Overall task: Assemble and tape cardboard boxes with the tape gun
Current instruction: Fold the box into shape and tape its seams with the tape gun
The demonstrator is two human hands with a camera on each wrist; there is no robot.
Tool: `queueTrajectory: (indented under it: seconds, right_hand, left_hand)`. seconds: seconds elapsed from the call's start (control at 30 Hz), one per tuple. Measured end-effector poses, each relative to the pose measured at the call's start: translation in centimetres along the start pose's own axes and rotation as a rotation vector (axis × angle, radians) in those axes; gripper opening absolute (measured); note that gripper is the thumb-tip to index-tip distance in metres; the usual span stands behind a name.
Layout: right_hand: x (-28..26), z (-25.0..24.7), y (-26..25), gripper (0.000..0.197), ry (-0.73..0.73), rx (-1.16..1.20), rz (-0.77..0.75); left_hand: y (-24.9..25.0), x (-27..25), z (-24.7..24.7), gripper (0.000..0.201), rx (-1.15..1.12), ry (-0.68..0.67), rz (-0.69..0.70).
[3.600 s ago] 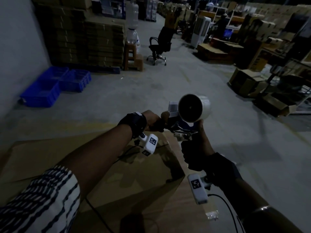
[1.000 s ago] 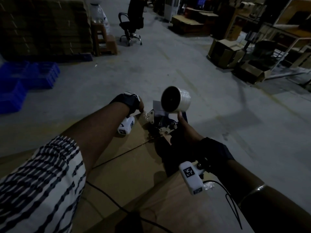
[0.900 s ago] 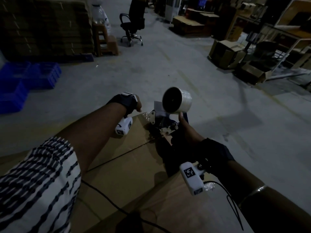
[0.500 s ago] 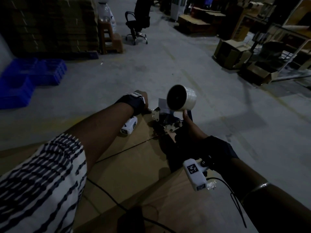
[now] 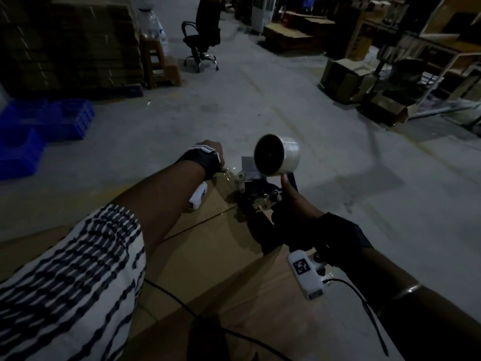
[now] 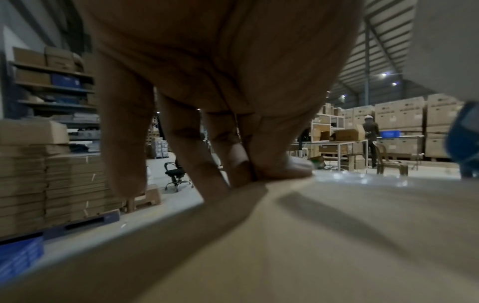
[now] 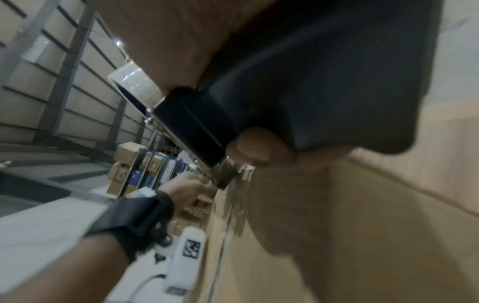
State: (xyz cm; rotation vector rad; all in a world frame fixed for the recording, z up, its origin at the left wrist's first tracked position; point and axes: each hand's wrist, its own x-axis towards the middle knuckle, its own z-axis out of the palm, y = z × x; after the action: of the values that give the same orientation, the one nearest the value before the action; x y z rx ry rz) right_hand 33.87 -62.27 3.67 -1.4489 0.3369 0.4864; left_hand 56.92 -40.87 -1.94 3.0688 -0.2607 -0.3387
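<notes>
Right hand: the right hand (image 5: 295, 204) is wrapped round the handle of the tape gun (image 5: 260, 194), thumb up against the tape roll (image 5: 277, 158); in the right wrist view the fingers (image 7: 259, 147) curl under the dark handle.
Left hand: the left hand (image 5: 212, 152) reaches over the far edge of the cardboard box (image 5: 208, 246); in the left wrist view its thumb and fingertips (image 6: 282, 166) pinch that edge, where clear tape glints just beside them.
Tape gun: its nose sits on the box top near the far edge, beside the left hand, roll tilted up above.
Box surface: plain brown flaps with a seam running from the gun back toward the person; thin black cables trail across the near part.
Floor: grey concrete (image 5: 260, 105), dimly lit.
Left of the room: blue crates (image 5: 39, 126) on the floor, stacks of flat cardboard (image 5: 73, 48) behind them, a small stool (image 5: 158, 63).
Far end: an office chair (image 5: 203, 40) in the aisle.
Right of the room: open cartons (image 5: 346, 79) and shelving.
</notes>
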Motion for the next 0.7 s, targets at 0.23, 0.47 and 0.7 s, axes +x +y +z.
queueTrajectory:
  seconds: [0.23,0.47,0.7]
  right_hand:
    - [-1.7,-0.4,1.4,0.071,0.01,0.094,0.045]
    - [-4.4,-0.5,1.0,0.076,-0.011,0.126,0.108]
    - [-6.1,-0.3,1.2,0.073,0.007,0.111,0.119]
  left_hand:
    - [0.5,-1.1,0.2,0.058,0.004,0.035,-0.004]
    - [0.7,-1.8,-0.5,0.053,-0.031,0.021,-0.006]
    - [0.8,-2.3,-0.7,0.038,0.004,0.011,0.028]
